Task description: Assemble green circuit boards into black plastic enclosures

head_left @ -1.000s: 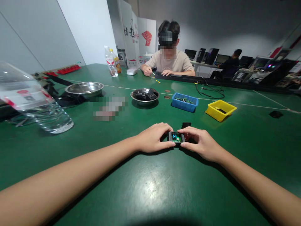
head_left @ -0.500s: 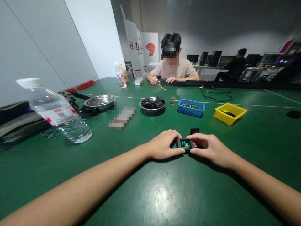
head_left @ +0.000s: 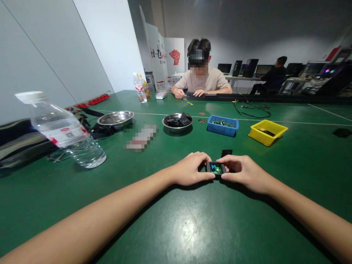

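Note:
Between my two hands, low over the green table (head_left: 170,223), is a small black plastic case (head_left: 216,176) with its open side up. A green circuit board (head_left: 216,169) with blue parts shows inside it. My left hand (head_left: 192,169) grips the case's left end between thumb and fingers. At the right end, my right hand (head_left: 246,173) pinches it the same way, its fingertips partly hidden behind the case. A loose flat black piece (head_left: 227,153) lies on the table just beyond my right fingers.
Beyond my hands stand a steel bowl (head_left: 177,128) of black parts, a blue bin (head_left: 222,130) of circuit boards and a yellow bin (head_left: 258,138) with black pieces. An empty-looking steel dish (head_left: 115,118) and a tilted water bottle (head_left: 66,128) are leftward. A person (head_left: 202,80) sits opposite.
The whole view has shifted very slightly, with things a few pixels further left. Both hands keep the same hold on the case.

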Tool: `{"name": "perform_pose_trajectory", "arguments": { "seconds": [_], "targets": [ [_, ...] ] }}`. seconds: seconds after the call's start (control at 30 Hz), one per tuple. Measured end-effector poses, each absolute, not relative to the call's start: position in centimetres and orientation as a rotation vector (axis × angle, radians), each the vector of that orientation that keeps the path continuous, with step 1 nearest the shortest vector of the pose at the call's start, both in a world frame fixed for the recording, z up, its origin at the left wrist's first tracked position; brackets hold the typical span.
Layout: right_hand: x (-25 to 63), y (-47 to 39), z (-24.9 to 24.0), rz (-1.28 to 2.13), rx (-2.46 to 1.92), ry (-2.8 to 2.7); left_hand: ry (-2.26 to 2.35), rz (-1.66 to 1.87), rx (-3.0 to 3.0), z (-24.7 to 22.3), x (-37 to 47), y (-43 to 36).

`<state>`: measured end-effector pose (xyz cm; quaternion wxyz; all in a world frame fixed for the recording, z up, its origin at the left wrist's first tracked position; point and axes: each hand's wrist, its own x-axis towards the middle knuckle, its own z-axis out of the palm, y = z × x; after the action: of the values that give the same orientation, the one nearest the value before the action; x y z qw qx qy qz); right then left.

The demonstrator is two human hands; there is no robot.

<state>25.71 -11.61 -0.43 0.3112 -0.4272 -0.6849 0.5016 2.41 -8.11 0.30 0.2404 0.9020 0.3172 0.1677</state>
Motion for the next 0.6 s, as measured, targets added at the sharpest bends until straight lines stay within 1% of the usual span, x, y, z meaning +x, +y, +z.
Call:
{"name": "perform_pose_trajectory", "arguments": {
  "seconds": [0.37,0.6],
  "targets": [
    [25.57,-11.24,-0.61,1.419,-1.128,-1.714,0.872,0.465,2.476,0.01,2.42,-7.93],
    [25.56,-11.32,-0.46,1.378,-1.129,-1.732,0.868,0.494,2.473,0.08,2.35,-7.97]
  ]
}}
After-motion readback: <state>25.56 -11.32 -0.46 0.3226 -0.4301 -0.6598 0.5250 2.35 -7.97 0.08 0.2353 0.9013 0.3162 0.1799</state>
